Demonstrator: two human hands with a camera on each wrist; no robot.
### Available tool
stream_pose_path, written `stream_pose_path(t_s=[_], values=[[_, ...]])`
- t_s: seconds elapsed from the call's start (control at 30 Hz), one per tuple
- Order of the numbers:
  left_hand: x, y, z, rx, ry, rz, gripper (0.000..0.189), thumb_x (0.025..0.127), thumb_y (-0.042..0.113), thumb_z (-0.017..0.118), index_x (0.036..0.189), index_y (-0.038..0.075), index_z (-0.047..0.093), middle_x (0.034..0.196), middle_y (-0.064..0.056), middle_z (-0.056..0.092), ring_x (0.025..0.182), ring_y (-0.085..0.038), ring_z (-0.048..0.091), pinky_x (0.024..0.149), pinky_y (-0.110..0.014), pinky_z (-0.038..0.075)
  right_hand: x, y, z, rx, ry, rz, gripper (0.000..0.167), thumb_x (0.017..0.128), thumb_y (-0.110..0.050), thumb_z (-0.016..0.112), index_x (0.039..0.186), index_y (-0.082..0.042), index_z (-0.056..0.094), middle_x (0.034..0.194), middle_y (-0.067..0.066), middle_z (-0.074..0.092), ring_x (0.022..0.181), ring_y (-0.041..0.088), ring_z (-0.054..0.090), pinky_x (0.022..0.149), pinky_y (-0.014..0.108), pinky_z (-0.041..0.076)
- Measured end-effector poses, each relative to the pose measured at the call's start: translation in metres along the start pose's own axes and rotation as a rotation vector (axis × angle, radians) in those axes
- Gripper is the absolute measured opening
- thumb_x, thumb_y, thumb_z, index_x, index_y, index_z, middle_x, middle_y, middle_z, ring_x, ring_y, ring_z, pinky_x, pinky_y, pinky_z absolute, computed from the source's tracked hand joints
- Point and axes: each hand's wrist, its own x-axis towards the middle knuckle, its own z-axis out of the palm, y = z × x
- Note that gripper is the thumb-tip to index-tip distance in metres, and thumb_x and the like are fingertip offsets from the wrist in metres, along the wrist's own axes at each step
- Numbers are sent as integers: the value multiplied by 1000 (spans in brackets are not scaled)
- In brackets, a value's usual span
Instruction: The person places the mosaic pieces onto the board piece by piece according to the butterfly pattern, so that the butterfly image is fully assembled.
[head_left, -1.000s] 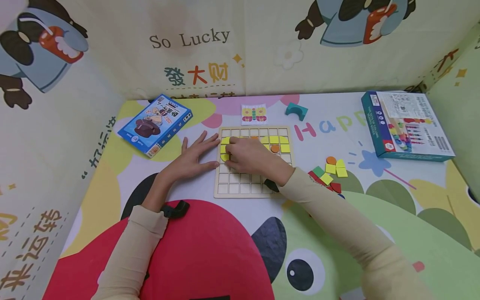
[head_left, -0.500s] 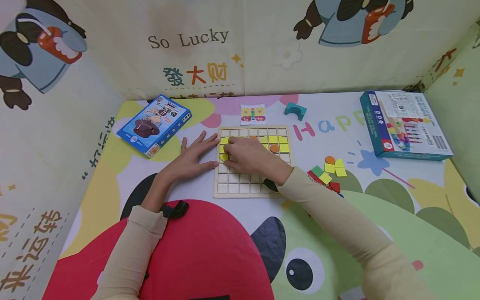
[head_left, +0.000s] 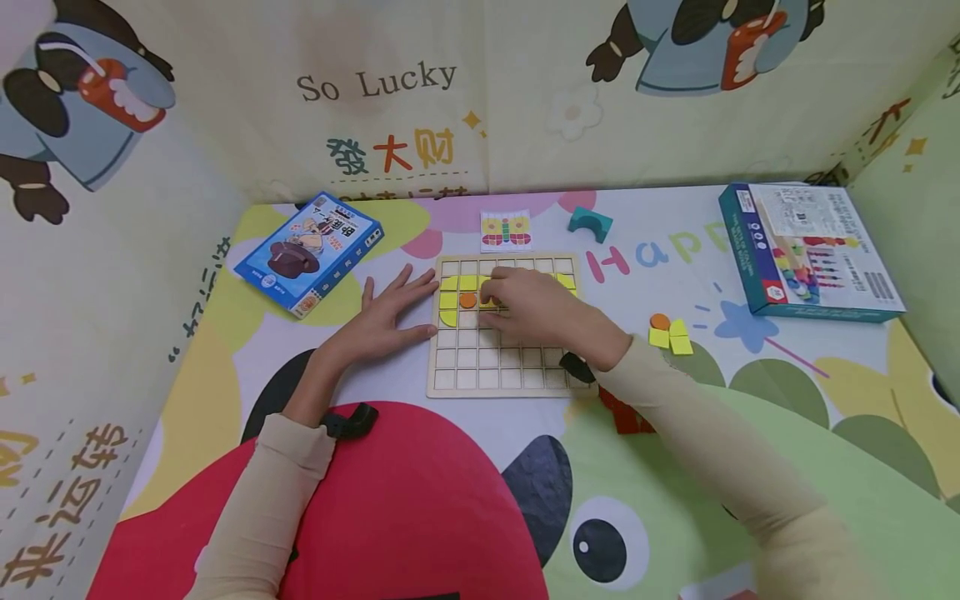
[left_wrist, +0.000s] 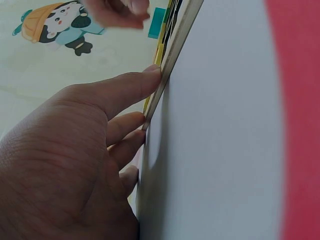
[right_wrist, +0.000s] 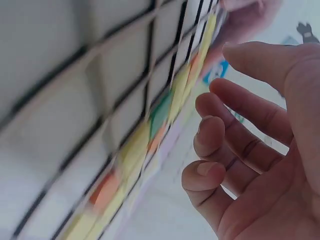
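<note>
A wooden grid board [head_left: 487, 380] lies on the table, with yellow pieces [head_left: 448, 284] and an orange disc [head_left: 468, 300] in its upper left cells. My left hand [head_left: 386, 321] lies flat with fingers spread, its fingertips at the board's left edge; in the left wrist view its thumb [left_wrist: 130, 90] touches that edge. Over the board's upper middle is my right hand [head_left: 543, 308], which hides some cells. The right wrist view shows its fingers [right_wrist: 210, 132] loosely bent, apart from the thumb, with nothing between them. A green piece [right_wrist: 160, 110] sits among yellow and orange ones there.
Behind the board lie a butterfly picture card [head_left: 505, 231] and a teal arch block [head_left: 591, 223]. Loose yellow pieces [head_left: 680, 340] and an orange disc [head_left: 660, 322] lie right. Red pieces [head_left: 626, 414] show beside the right sleeve. A blue box [head_left: 311, 250] and a teal-edged box [head_left: 817, 250] flank them.
My right hand has moved right across the board, uncovering an orange disc and yellow pieces at the left. Its forearm now covers part of the loose pile. My left hand stays put.
</note>
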Motion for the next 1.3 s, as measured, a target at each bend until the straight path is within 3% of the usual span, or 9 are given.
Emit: stream_pose_path(t_s=[0.2,0.4,0.73,0.97,1.3], values=[[0,-1,1,11,-4,-8,82,97,46,71,168,29,32,179,7,21,170,-24,-5,126,-69,-23,-42,41,-16,37,34,83,31,96,-35,80,117,-12,79,114,8,73,99,23,66,82,36,62],[0,-1,1,15,-4,-5,83,97,49,71,168,31,32,179,8,20,170,-24,-5,126,-70,-22,-88,79,-24,30,71,174,31,94,-29,81,118,-10,78,107,9,74,82,19,60,65,27,55],[1,-1,1,6,-2,-7,83,96,49,71,168,30,32,179,7,21,170,-24,-5,126,-70,-22,-154,122,-30,40,106,213,28,92,-25,84,116,-10,79,104,6,75,82,16,60,65,19,51],[1,0,1,6,-2,-6,83,97,49,71,168,30,32,179,8,21,170,-24,-5,126,-70,-23,-173,134,-29,22,56,255,34,89,-27,87,116,-9,79,110,9,75,85,17,58,63,20,49],[1,2,0,20,-7,-16,84,97,50,70,168,32,31,179,9,20,170,-24,-5,127,-69,-22,-176,141,-23,-7,47,240,40,85,-30,90,116,-8,78,107,8,73,86,16,58,64,20,50]])
